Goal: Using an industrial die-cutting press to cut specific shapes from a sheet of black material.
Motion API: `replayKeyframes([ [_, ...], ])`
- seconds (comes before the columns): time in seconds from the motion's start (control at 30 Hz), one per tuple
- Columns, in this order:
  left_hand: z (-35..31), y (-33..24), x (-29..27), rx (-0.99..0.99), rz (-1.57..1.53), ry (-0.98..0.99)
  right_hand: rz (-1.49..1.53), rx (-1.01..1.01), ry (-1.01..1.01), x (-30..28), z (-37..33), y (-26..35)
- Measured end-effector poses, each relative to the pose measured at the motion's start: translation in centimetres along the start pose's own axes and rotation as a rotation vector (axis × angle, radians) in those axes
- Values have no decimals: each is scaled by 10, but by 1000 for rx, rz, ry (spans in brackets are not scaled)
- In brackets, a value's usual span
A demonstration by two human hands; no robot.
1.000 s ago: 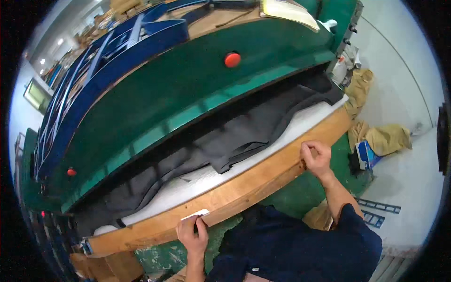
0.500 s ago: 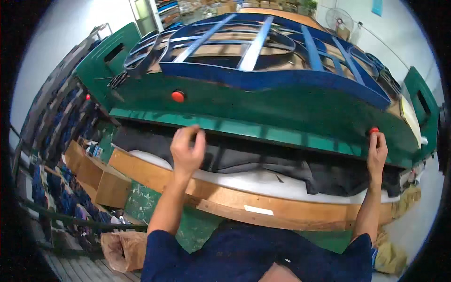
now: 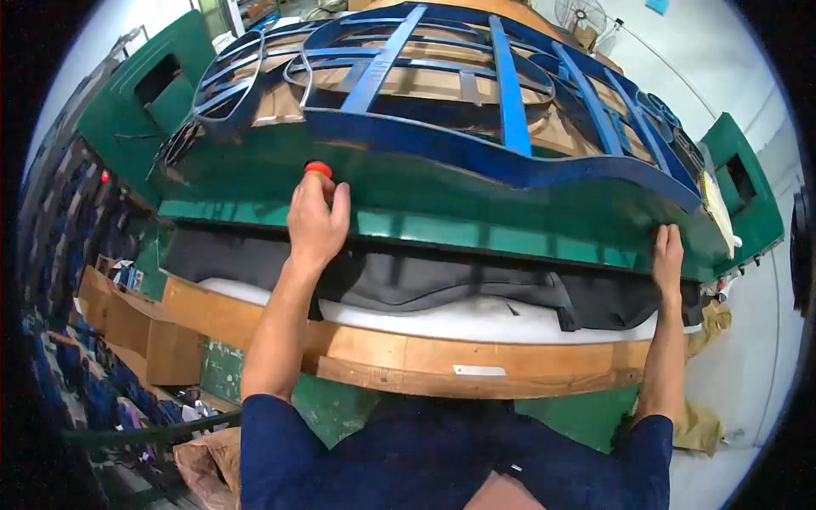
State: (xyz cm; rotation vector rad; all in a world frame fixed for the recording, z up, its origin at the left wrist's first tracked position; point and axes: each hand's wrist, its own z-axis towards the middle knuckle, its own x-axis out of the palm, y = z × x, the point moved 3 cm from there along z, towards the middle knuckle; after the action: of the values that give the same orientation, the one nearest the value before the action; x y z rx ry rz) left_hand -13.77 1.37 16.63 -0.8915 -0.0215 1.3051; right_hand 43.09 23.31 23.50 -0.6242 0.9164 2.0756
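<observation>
My left hand (image 3: 317,223) is at a red push button (image 3: 318,168) on the left of a green machine front (image 3: 476,228). Its fingers are curled with their tips against the button, and the thumb stands slightly off. Far to the right, my right hand (image 3: 669,255) has its fingers pressed together on the same green face, where they cover the right-hand button. Above both hands lies a blue metal frame of curved cutting strips and crossbars (image 3: 416,140) on brown board.
Below the green front, black sheet material (image 3: 408,276) lies over a white layer (image 3: 425,323) on a wooden board (image 3: 408,348). Green side panels (image 3: 170,85) flank the machine. At the left stand a cardboard box (image 3: 161,348) and stacks of dark pieces. A fan (image 3: 580,15) stands behind.
My left hand has moved up and left from in front of the green ledge onto the left red button. My right hand stays at the right button, which its fingers now cover. The view has shifted.
</observation>
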Motion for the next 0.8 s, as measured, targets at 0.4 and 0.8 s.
replayKeyframes([
  [0.4,-60,-283,-151,487,-1786,1262,332,65,317,-33,-146,25],
  [0.8,-76,-340,-138,500,-1980,1706,473,406,331,-15,-258,-17],
])
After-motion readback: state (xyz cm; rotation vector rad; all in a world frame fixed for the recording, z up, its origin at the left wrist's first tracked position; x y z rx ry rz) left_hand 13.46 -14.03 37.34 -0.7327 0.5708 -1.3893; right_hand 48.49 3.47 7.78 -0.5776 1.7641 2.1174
